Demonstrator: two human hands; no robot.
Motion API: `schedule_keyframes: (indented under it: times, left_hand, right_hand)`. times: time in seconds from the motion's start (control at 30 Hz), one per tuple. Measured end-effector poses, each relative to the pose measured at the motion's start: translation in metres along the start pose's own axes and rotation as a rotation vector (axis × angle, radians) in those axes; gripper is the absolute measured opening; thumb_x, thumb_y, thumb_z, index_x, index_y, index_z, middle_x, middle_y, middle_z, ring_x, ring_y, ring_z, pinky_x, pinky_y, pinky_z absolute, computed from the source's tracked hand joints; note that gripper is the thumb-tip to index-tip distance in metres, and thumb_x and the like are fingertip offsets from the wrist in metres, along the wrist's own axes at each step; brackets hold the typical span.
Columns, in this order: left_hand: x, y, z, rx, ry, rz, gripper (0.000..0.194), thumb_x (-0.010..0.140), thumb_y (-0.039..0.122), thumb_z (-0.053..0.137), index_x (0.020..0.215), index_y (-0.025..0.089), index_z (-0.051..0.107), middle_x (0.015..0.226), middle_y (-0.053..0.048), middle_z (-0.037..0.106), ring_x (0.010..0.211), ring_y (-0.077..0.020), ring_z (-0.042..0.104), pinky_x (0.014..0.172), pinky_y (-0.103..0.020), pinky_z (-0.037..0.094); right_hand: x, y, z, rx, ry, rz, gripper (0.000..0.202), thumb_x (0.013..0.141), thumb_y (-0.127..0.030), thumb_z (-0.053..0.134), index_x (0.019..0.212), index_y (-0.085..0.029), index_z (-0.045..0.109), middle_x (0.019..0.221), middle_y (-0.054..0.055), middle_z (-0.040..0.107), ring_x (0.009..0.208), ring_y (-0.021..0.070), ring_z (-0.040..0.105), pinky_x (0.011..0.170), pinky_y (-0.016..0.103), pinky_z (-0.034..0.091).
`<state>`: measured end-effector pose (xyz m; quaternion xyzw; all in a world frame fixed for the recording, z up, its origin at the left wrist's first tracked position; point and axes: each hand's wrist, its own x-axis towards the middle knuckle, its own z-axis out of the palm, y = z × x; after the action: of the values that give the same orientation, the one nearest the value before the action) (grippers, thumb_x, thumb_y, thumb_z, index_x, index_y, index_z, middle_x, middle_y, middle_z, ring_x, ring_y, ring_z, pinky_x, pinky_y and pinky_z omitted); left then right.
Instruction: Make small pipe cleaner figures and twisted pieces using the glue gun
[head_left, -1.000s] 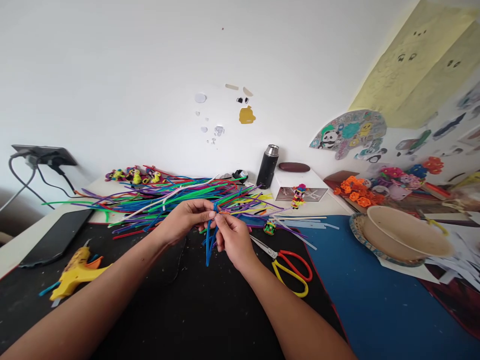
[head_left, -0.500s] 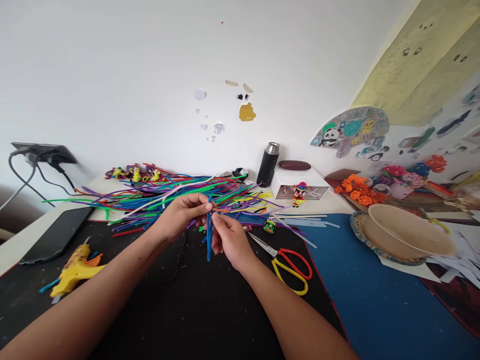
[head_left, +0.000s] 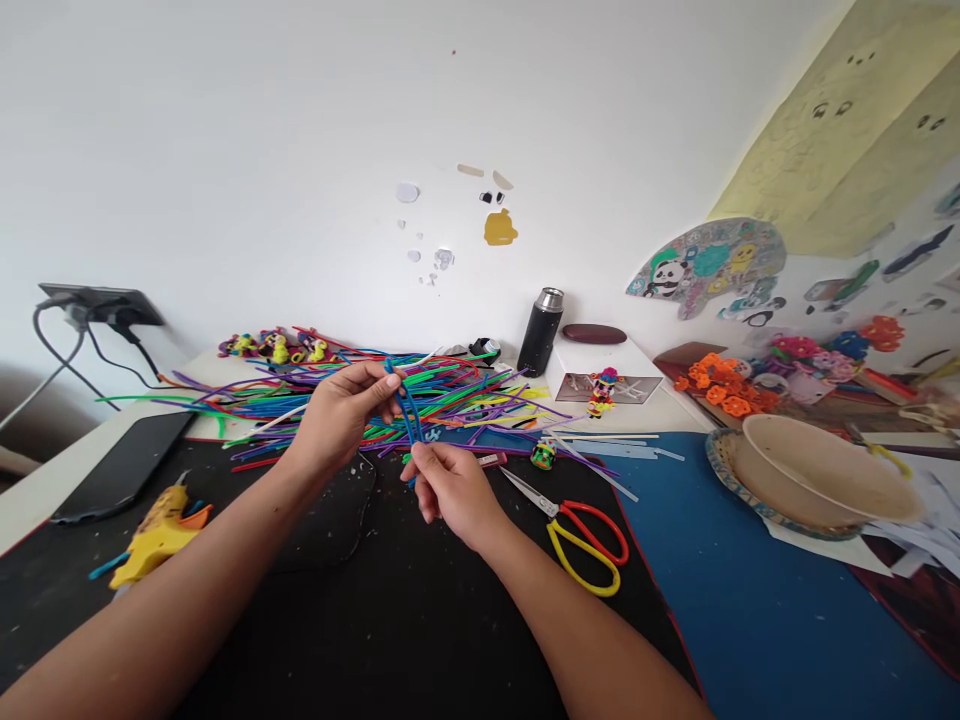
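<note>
A blue pipe cleaner (head_left: pixel 409 408), bent double, stretches between my two hands above the black mat. My left hand (head_left: pixel 351 402) pinches its upper end between thumb and fingers. Lower and to the right, my right hand (head_left: pixel 454 488) grips the other end, with thumb and forefinger closed on it. Behind the hands lies a wide heap of coloured pipe cleaners (head_left: pixel 285 400). Scissors (head_left: pixel 581 535) with red and yellow handles rest just right of my right hand. A small green figure (head_left: pixel 543 455) stands close to their blades.
A yellow glue gun (head_left: pixel 157 540) and a black phone (head_left: pixel 124 465) lie at the left. At the back stand a black thermos (head_left: pixel 540 332), a white box (head_left: pixel 562 378) and a small colourful figure (head_left: pixel 602 392). A beige bowl (head_left: pixel 825 470) sits right on the blue mat (head_left: pixel 735 590).
My left hand has moved up and left with its end of the blue pipe cleaner, and my right hand is slightly lower. The pipe cleaner now slants between them. The view has shifted a little.
</note>
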<state>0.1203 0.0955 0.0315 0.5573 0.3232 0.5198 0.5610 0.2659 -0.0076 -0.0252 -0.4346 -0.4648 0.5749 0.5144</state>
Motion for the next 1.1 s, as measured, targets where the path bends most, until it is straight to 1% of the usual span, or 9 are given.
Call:
schedule_keyframes:
  times: [0.17,0.3,0.4,0.47,0.57,0.63,0.8,0.97,1.1]
  left_hand:
    - [0.001,0.004,-0.004,-0.049,-0.015,-0.065,0.045,0.06,0.048,0.099,0.074,0.018,0.068,0.061,0.001,0.067,0.054,-0.0133,0.061,0.051,-0.024,0.047]
    - [0.005,0.008,-0.016,0.029,-0.069,-0.088,0.043,0.063,0.05,0.098,0.072,0.018,0.07,0.061,0.0,0.067,0.055,-0.0127,0.06,0.054,-0.024,0.048]
    - [0.008,0.01,-0.022,0.093,-0.107,-0.084,0.044,0.066,0.051,0.097,0.069,0.017,0.069,0.062,-0.001,0.068,0.054,-0.011,0.057,0.054,-0.023,0.047]
    - [0.009,0.011,-0.024,0.099,-0.124,-0.101,0.046,0.065,0.054,0.096,0.067,0.017,0.068,0.06,-0.001,0.068,0.052,-0.0112,0.056,0.052,-0.022,0.045]
    - [0.009,0.012,-0.022,0.046,-0.128,-0.162,0.049,0.06,0.056,0.097,0.068,0.018,0.068,0.055,-0.001,0.065,0.05,-0.0123,0.056,0.048,-0.022,0.043]
    - [0.009,0.012,-0.019,0.014,-0.108,-0.189,0.05,0.056,0.057,0.098,0.068,0.018,0.069,0.054,0.0,0.064,0.05,-0.0131,0.058,0.047,-0.022,0.043]
    - [0.008,0.011,-0.019,0.083,-0.074,-0.129,0.046,0.06,0.053,0.098,0.067,0.016,0.071,0.06,-0.003,0.068,0.056,-0.0131,0.062,0.051,-0.021,0.048]
    - [0.01,0.01,-0.024,-0.023,-0.141,-0.233,0.046,0.057,0.05,0.1,0.071,0.016,0.073,0.053,-0.002,0.065,0.05,-0.013,0.061,0.046,-0.02,0.046]
    - [0.009,0.012,-0.023,-0.084,-0.144,-0.241,0.045,0.059,0.045,0.101,0.073,0.015,0.072,0.073,-0.006,0.076,0.056,-0.0143,0.068,0.049,-0.02,0.052]
  right_hand:
    - [0.004,0.003,-0.005,0.018,0.032,-0.009,0.058,0.091,-0.076,0.061,0.073,-0.021,0.057,0.044,-0.009,0.044,0.035,0.0095,0.043,0.042,0.023,0.035]
    - [0.004,0.002,-0.008,-0.063,0.034,-0.032,0.056,0.095,-0.074,0.057,0.072,-0.023,0.052,0.043,-0.01,0.038,0.035,0.0105,0.042,0.042,0.024,0.035]
    - [0.001,0.002,-0.01,-0.266,0.052,-0.065,0.051,0.103,-0.066,0.049,0.074,-0.023,0.052,0.044,-0.009,0.039,0.038,0.0116,0.044,0.047,0.024,0.036]
    - [-0.001,0.001,-0.011,-0.457,0.072,-0.112,0.048,0.107,-0.057,0.046,0.075,-0.023,0.053,0.048,-0.007,0.044,0.044,0.0124,0.048,0.053,0.025,0.035]
    - [-0.001,-0.001,-0.012,-0.7,0.086,-0.222,0.043,0.109,-0.044,0.047,0.073,-0.022,0.053,0.059,-0.003,0.054,0.056,0.0136,0.053,0.06,0.026,0.033]
    - [-0.001,-0.002,-0.012,-0.771,0.077,-0.264,0.042,0.109,-0.041,0.048,0.072,-0.021,0.053,0.063,-0.002,0.057,0.06,0.0139,0.054,0.062,0.026,0.032]
    - [-0.001,-0.004,-0.011,-0.777,0.059,-0.237,0.042,0.109,-0.039,0.049,0.072,-0.021,0.054,0.062,-0.003,0.056,0.06,0.0138,0.053,0.063,0.026,0.031]
    - [-0.003,-0.003,-0.009,-0.747,0.028,-0.237,0.042,0.109,-0.039,0.05,0.071,-0.021,0.055,0.064,-0.003,0.058,0.062,0.0138,0.054,0.063,0.026,0.031]
    - [-0.003,-0.002,-0.009,-0.712,0.039,-0.226,0.043,0.109,-0.04,0.048,0.072,-0.02,0.056,0.061,-0.004,0.056,0.059,0.0132,0.053,0.062,0.025,0.032]
